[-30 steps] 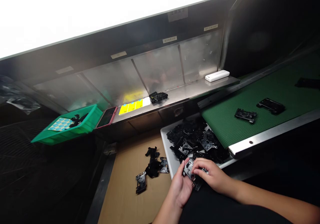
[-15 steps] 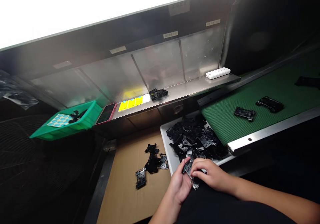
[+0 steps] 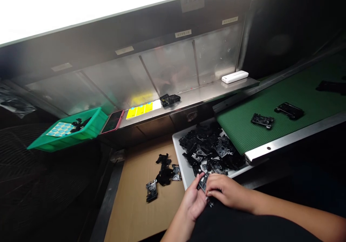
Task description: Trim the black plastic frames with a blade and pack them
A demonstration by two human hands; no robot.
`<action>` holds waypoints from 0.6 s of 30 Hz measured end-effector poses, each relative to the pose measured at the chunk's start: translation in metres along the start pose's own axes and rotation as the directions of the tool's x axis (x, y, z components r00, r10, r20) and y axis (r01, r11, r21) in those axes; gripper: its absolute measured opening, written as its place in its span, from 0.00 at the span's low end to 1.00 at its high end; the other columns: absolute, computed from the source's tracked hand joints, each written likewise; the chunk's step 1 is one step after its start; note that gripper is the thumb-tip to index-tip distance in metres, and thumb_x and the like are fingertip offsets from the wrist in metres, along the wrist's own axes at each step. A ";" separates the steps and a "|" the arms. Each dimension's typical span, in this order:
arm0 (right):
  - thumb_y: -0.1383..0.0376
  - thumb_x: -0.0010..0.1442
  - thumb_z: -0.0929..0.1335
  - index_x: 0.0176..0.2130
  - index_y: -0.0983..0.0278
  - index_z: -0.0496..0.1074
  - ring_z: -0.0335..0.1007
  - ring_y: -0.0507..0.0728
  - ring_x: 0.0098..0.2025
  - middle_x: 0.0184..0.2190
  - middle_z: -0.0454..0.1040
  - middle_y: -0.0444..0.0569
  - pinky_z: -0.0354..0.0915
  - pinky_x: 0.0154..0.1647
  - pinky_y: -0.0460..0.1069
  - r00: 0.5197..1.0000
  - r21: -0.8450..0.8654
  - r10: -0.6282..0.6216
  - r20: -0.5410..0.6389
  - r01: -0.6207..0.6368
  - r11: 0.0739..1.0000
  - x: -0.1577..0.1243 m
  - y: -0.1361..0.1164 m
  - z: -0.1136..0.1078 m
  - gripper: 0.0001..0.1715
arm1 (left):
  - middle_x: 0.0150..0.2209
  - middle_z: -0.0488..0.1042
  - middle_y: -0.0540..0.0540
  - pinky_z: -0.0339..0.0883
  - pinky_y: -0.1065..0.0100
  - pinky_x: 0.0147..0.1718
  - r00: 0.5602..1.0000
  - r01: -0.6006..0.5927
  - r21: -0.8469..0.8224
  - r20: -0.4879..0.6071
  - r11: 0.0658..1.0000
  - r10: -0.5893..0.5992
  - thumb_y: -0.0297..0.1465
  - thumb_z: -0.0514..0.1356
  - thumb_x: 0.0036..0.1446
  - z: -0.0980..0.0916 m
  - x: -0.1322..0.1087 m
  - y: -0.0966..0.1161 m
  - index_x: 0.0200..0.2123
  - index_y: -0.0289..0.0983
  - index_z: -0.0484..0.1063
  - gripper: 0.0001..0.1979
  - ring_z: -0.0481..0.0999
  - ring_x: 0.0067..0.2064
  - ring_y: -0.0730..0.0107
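A black plastic part with silvery patches [image 3: 202, 183] lies in my left hand [image 3: 193, 201], its thumb and fingers closed around the near side. My right hand [image 3: 223, 191] bends over the same part with its fingers pinched on it, hiding most of the lower end. Just beyond both hands stands a white tray [image 3: 178, 150] heaped with similar black parts [image 3: 205, 148]. To the left, several more loose black parts [image 3: 164, 175] lie on a brown cardboard sheet [image 3: 135, 195].
A green conveyor belt [image 3: 243, 130] on the right carries a few black parts. Along the metal shelf [image 3: 201, 92] sit a white power bank [image 3: 235, 77], a black part [image 3: 169, 100], yellow labels [image 3: 140, 110] and a phone-like device [image 3: 112, 121]. At far left is a green bin [image 3: 93, 125].
Both hands stay on the black part, with the right fingers shifting slightly over it. The whole view has moved a little.
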State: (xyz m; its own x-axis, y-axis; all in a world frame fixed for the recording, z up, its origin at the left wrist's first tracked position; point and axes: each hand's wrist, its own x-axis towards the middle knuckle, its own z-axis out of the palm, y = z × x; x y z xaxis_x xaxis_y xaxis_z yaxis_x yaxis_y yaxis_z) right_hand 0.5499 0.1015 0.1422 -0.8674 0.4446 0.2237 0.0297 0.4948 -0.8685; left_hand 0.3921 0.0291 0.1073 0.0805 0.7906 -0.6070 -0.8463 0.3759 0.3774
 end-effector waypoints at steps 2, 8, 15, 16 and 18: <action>0.66 0.68 0.66 0.38 0.59 0.81 0.75 0.59 0.42 0.35 0.81 0.50 0.70 0.49 0.53 1.000 -0.001 0.001 0.001 -0.001 1.000 -0.001 0.000 0.002 0.13 | 0.31 0.78 0.47 0.70 0.68 0.30 1.000 -0.017 0.029 -0.013 0.999 0.018 0.36 0.65 0.59 -0.001 0.000 -0.001 0.39 0.37 0.76 0.09 0.76 0.28 0.70; 0.63 0.70 0.66 0.40 0.60 0.79 0.74 0.60 0.44 0.39 0.78 0.52 0.68 0.51 0.55 0.947 0.197 0.092 -0.309 -0.032 0.980 -0.005 -0.001 -0.001 0.12 | 0.46 0.80 0.39 0.76 0.58 0.42 0.978 -0.187 0.159 -0.061 0.969 0.199 0.44 0.63 0.60 -0.004 -0.003 0.014 0.49 0.39 0.71 0.19 0.82 0.44 0.56; 0.52 0.67 0.67 0.41 0.61 0.78 0.69 0.58 0.37 0.38 0.73 0.51 0.69 0.39 0.51 0.742 0.432 0.388 -0.546 -0.147 0.890 -0.011 0.013 -0.011 0.17 | 0.48 0.78 0.40 0.76 0.57 0.46 0.822 -0.306 0.530 -0.272 0.791 0.500 0.33 0.63 0.61 -0.071 0.013 0.093 0.49 0.37 0.68 0.14 0.81 0.46 0.60; 0.51 0.67 0.67 0.41 0.61 0.77 0.68 0.58 0.36 0.38 0.73 0.50 0.69 0.38 0.51 0.741 0.447 0.403 -0.537 -0.155 0.881 -0.012 0.016 -0.010 0.17 | 0.47 0.78 0.41 0.76 0.56 0.45 0.788 -0.276 0.599 -0.307 0.752 0.534 0.33 0.63 0.62 -0.083 0.017 0.106 0.50 0.36 0.69 0.15 0.80 0.45 0.62; 0.51 0.67 0.67 0.41 0.61 0.77 0.67 0.57 0.35 0.38 0.72 0.50 0.68 0.38 0.51 0.739 0.469 0.419 -0.528 -0.158 0.869 -0.015 0.019 -0.010 0.17 | 0.49 0.76 0.42 0.75 0.54 0.47 0.712 -0.212 0.730 -0.340 0.650 0.614 0.35 0.62 0.63 -0.104 0.023 0.128 0.51 0.35 0.71 0.15 0.78 0.47 0.61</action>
State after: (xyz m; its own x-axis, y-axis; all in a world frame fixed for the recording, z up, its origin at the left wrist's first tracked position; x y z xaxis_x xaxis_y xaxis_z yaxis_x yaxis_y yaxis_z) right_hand 0.5689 0.1115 0.1268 -0.3664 0.9298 0.0347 -0.0698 0.0097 -0.9975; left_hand 0.2304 0.0452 0.0688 -0.6419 0.6292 -0.4383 -0.1830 0.4293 0.8844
